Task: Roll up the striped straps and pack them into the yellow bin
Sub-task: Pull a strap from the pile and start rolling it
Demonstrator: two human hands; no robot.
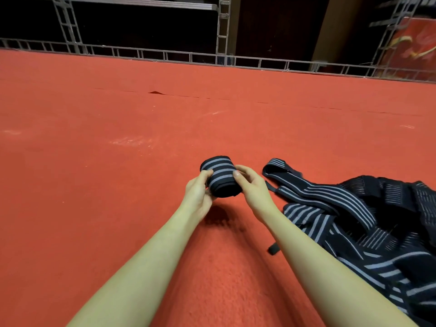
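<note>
Covering almost the whole view is a big red carpet (118, 185), and everything here is told from the rolled strap that sits up in the middle of it. Far behind the rolled strap, at the back edge of the carpet, runs a long gray metal frame (165, 54) with thin bars like little ladders. Darkness sits behind the frame. Far back and to the right of the rolled strap hangs a red cloth with a bit of yellow on it (410, 46).

Next in size is the pile of loose straps (368, 223). It lies on the carpet to the right of the rolled strap and nearer to the person. These straps are dark with pale gray stripes, and they are all tangled and lying over each other. One strap end (276, 165) reaches out of the pile and lies just to the right of the rolled strap, not touching it.

Two bare arms come up from the bottom and meet at the rolled strap. The left hand (198, 194) grips its left end, with the thumb lying on top. The right hand (252, 185) grips its right end, with the thumb pressed on the stripes.

The rolled strap (219, 177) is a fat little roll, dark with pale gray stripes going round it. It is held up above the carpet between the two hands, and its dark shadow (217, 215) lies on the carpet below it.
</note>
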